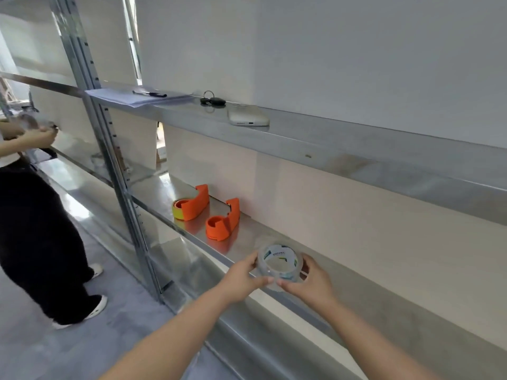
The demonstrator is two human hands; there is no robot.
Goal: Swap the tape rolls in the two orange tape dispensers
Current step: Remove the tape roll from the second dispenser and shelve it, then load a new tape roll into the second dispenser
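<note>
Two orange tape dispensers lie on the lower metal shelf (pixel 255 229). The far dispenser (pixel 193 205) holds a yellow tape roll (pixel 177 211). The near dispenser (pixel 220 223) has an empty hub. In front of the shelf edge I hold a clear tape roll (pixel 279 260) with a white printed core in both hands. My left hand (pixel 245 275) grips its left side and my right hand (pixel 304 281) grips its right side, thumbs meeting at the roll's near rim.
On the upper shelf (pixel 329 141) lie papers with a pen (pixel 137 97), a bunch of keys (pixel 212 101) and a white phone (pixel 248 117). A steel upright (pixel 115 165) stands left of the dispensers. Another person (pixel 33 220) stands at the far left.
</note>
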